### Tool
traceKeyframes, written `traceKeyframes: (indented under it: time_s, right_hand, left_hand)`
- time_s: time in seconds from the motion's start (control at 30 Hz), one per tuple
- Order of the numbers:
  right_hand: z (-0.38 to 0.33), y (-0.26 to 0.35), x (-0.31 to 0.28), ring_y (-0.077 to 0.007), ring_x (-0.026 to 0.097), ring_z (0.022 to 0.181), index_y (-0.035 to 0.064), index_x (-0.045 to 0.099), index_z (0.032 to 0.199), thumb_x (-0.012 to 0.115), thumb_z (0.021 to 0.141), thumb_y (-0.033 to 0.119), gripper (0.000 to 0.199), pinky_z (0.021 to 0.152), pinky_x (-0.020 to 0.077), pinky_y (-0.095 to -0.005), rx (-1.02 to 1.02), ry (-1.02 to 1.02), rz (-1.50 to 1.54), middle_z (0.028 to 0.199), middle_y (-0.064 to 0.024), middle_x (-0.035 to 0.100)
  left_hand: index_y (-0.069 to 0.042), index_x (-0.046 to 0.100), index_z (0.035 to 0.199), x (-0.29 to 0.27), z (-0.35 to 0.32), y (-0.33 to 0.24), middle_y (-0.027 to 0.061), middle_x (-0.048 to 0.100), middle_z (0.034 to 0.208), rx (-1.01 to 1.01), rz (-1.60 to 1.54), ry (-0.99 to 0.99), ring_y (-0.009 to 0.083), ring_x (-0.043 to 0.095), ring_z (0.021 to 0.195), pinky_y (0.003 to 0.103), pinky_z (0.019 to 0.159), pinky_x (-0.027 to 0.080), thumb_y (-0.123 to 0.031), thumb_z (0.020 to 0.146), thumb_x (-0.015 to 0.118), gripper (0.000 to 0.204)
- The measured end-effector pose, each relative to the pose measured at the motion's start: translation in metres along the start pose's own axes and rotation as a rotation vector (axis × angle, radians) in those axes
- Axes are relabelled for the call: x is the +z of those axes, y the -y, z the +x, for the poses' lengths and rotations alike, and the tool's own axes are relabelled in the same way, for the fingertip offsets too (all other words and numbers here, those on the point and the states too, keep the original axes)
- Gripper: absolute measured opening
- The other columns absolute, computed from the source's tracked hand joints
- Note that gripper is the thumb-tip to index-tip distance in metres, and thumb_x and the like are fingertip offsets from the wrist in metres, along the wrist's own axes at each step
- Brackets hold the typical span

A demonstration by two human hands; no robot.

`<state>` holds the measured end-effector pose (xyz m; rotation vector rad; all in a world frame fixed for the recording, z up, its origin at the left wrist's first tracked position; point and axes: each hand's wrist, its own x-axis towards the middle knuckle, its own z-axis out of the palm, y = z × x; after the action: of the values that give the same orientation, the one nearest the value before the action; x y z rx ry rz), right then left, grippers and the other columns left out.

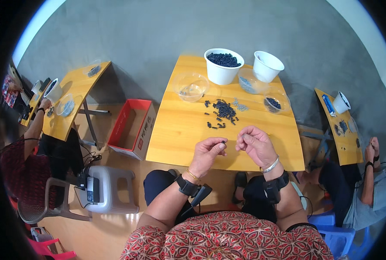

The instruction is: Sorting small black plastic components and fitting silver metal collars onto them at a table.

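Above the near part of the yellow table [175, 145], my left hand [208, 155] pinches a small black plastic piece [223, 142] between thumb and forefinger. My right hand [259, 146] is closed in a pinch just to its right, a small gap apart. What its fingertips hold, if anything, is too small to name. Beyond both hands lies a loose pile of small black plastic pieces [224, 110], with several strays toward me. Beside that pile is a little heap of small grey parts [240, 105].
At the back stand a white tub [222, 74] full of black pieces and another white tub [267, 67]. Clear plastic bowls [191, 88] sit left and right, some holding parts. A red-rimmed carton [132, 130] is on the floor. People work at side tables [80, 82].
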<state>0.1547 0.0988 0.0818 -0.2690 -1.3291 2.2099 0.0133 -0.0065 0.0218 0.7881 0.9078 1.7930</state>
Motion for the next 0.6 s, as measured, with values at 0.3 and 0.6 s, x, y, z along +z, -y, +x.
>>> traceKeyframes:
  time_s: [0.3, 0.6]
  right_hand:
    - [-0.053, 0.031, 0.029, -0.014, 0.055, 0.075, 0.0008, 0.052, 0.094, 0.049, 0.086, 0.006, 0.01, 0.072, 0.049, -0.03, -0.037, 0.05, -0.017, 0.083, -0.0063, 0.055]
    - [-0.07, 0.054, 0.052, -0.0123, 0.056, 0.072, -0.0002, 0.051, 0.093, 0.046, 0.087, 0.005, 0.009, 0.07, 0.0498, -0.0272, -0.165, 0.069, -0.191, 0.08, -0.0056, 0.055]
  left_hand:
    - [0.002, 0.059, 0.099, 0.04, -0.026, -0.035, 0.0056, 0.06, 0.08, 0.142, 0.123, 0.072, 0.0119, 0.058, 0.067, 0.024, 0.065, 0.049, -0.005, 0.082, 0.056, 0.018]
    - [0.002, 0.059, 0.098, 0.066, -0.043, -0.056, 0.0056, 0.061, 0.079, 0.186, 0.148, 0.12, 0.0117, 0.058, 0.067, 0.025, 0.066, 0.05, -0.003, 0.083, 0.055, 0.017]
